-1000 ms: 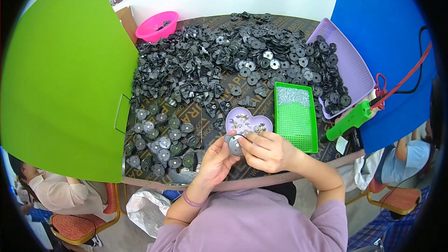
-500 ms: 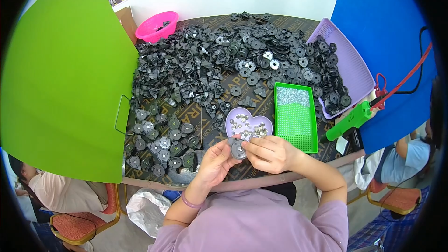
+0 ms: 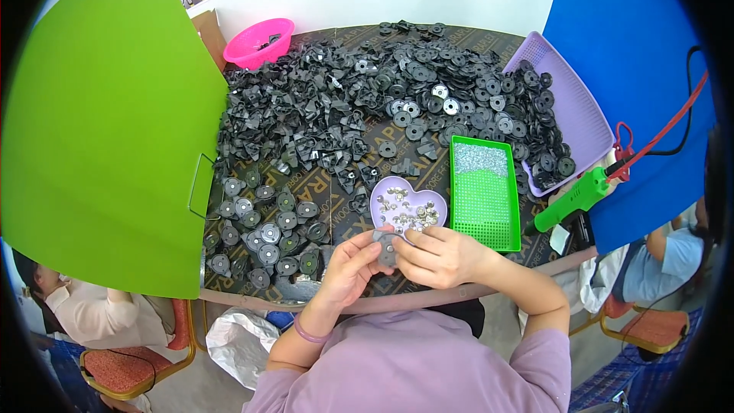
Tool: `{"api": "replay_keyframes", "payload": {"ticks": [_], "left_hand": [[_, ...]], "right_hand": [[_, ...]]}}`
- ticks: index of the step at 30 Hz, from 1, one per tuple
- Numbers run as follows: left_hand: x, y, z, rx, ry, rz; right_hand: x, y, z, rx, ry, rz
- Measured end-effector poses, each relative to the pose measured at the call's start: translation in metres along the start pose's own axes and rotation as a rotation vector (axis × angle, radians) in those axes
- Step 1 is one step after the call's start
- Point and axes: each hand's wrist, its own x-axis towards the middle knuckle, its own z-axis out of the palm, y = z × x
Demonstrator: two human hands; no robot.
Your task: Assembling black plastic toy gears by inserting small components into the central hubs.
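Note:
My left hand pinches a dark grey round plastic part between thumb and fingers, just in front of the heart-shaped purple bowl. The fingers of my right hand are curled together at the part's right edge, beside the bowl's near rim. Whatever lies between the right fingertips is hidden. Small shiny metal pieces are scattered in the bowl. To its right stands a green perforated tray with many tiny silvery pieces at its far end.
Black plastic parts are heaped across the back. Round assembled parts lie at the left. A pink basket, a purple basket and a green power screwdriver surround the heap. Green and blue panels flank the table; people sit beyond both.
The round part has turned and tilted in my left hand. My right fingers have shifted slightly left and forward, toward the bowl's near rim.

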Motion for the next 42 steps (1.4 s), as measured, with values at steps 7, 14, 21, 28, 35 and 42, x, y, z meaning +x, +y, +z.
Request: {"api": "replay_keyframes", "payload": {"ticks": [7, 14, 21, 28, 35, 42], "left_hand": [[-0.022, -0.001, -0.012, 0.253, 0.105, -0.116], [-0.061, 0.031, -0.026, 0.948, 0.537, 0.269], [-0.068, 0.035, -0.028, 1.574, 0.516, 0.415], [-0.074, 0.051, -0.032, 1.282, 0.636, 0.418], [-0.023, 0.130, -0.092, 1.754, 0.669, 0.526], [0.100, 0.144, -0.146, 2.061, 0.453, 0.285]], "right_hand": [[0.006, -0.025, 0.011, 0.068, -0.038, -0.022], [0.010, -0.027, 0.048, 0.040, -0.106, 0.033], [0.075, 0.043, 0.114, -0.040, -0.045, 0.200], [0.100, 0.054, 0.198, 0.001, -0.090, 0.170], [0.105, 0.065, 0.173, 0.045, -0.216, 0.246], [0.060, 0.094, 0.099, 0.072, -0.126, 0.489]]}}
